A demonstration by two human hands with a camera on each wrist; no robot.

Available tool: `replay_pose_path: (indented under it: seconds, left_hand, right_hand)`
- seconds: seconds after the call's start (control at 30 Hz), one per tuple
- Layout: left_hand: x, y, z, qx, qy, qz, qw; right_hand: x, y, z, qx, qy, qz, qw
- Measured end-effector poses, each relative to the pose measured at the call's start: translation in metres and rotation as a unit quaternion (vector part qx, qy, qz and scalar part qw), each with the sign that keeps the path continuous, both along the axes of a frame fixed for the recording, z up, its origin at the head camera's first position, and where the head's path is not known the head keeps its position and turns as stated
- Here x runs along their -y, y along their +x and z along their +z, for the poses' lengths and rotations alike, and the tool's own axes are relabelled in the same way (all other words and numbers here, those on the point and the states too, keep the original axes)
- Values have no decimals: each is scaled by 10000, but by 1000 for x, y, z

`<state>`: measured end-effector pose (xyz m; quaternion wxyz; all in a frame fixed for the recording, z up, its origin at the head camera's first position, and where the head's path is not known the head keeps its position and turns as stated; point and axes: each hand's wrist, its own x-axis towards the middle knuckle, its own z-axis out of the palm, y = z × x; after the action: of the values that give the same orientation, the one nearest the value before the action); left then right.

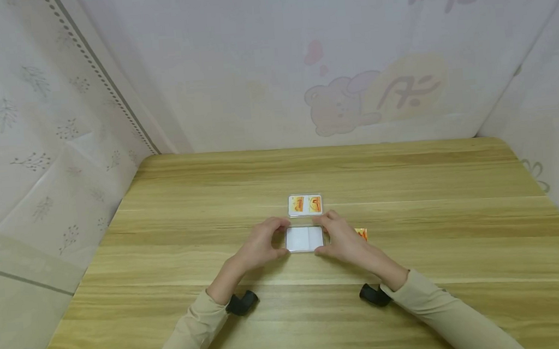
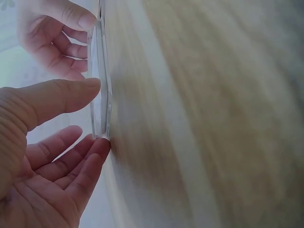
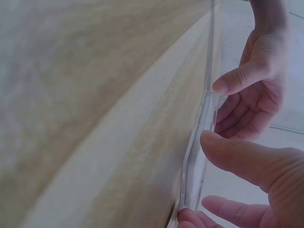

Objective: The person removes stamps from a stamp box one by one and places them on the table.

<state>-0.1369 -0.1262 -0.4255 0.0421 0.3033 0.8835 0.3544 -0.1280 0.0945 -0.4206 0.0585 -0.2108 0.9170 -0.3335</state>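
A flat, clear plastic case (image 1: 304, 239) with white panels inside lies low at the wooden table between both hands. My left hand (image 1: 260, 244) pinches its left end, thumb at the near edge and fingers at the far edge. At the other end my right hand (image 1: 342, 239) holds it the same way. The wrist views show the clear case (image 2: 100, 85) edge-on, close over the wood, with thumbs (image 3: 232, 154) against its near side. Just beyond it sits a second clear case (image 1: 305, 205) with two orange-and-yellow printed pictures.
A small orange printed piece (image 1: 361, 233) shows beside the right hand, partly hidden by it. Black wrist bands (image 1: 242, 303) sit at both cuffs. The wooden table (image 1: 188, 203) meets patterned curtains (image 1: 233, 90) at the back and sides.
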Motion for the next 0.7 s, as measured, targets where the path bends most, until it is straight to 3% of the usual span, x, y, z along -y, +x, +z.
replay_pose_path:
  seconds: [0.43,0.7]
  left_hand:
    - [-2,-1,3,-44,-390,-28,9992]
    - [-7,-5,12,-120,-820,-137,9965]
  right_hand:
    - [5,-1,2,140,520,-94,9985]
    - [9,-2,6,-152,900,54,9958]
